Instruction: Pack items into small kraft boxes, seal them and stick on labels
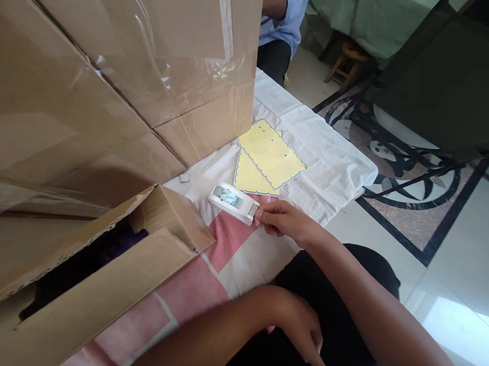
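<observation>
On the pink-and-white tablecloth [337, 155]: a white plastic case [234, 203] lies flat, just beside the overlapping scalloped yellow cards [273, 156] and near the corner of an open carton [126, 280].
Right hand [284, 218]: thumb and forefinger brought together, pinched on the case's right end, next to a small recess [253, 209].
Left hand [304, 327]: low over the black-clothed lap [337, 299], fingers loosely bent and apart, nothing visible in them.
Case, handling: probably light and stiff, its smooth shell apt to slide on loose cloth; its long sides look the surest hold, clear of the green-printed panel [226, 196].
Cards, handling: they look thin and easily creased; a flat pinch on an edge should suit them, minding the scallops.
Open carton, contents: the top gapes along its length; inside is dark, with something purple [127, 245] too shadowed to name.
Large carton [186, 52]: tall, with clear tape [225, 27] on its side; what it holds, if anything, cannot be told.
</observation>
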Demonstrator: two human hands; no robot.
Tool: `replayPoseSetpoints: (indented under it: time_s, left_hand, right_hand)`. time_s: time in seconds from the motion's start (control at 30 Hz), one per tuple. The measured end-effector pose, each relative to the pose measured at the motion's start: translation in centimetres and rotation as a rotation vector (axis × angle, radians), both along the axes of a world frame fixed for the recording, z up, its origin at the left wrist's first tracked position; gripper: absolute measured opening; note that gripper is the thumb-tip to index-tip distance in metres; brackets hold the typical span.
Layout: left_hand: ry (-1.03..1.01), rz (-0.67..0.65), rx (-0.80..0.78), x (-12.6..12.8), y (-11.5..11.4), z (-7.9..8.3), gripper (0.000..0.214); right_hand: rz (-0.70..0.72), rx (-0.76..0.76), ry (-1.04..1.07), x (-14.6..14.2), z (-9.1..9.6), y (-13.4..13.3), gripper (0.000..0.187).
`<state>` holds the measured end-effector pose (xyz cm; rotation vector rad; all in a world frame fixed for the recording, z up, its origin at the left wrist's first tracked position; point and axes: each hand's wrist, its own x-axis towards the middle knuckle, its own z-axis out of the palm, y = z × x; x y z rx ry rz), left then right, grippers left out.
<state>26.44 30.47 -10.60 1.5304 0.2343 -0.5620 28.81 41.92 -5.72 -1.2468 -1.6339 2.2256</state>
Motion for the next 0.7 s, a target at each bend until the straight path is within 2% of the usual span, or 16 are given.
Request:
replayPoseSetpoints:
  time_s: [0.23,0.47,0.7]
  left_hand:
    - [0.021,0.041,-0.029,-0.3,0.2,0.6,0.030]
    - [0.091,0.029,-0.048,-0.4,0.5,1.7,0.028]
    - [0.030,0.047,0.018,-0.5,0.3,1.2,0.028]
  right_hand:
    - [0.034,0.013,-0.018,0.1,0.5,-0.1,0.033]
    - [0.019,0.036,-0.032,0.2,0.6,-0.3,0.045]
    - [0.038,-0.024,-0.007,0.2,-0.2,0.0,0.047]
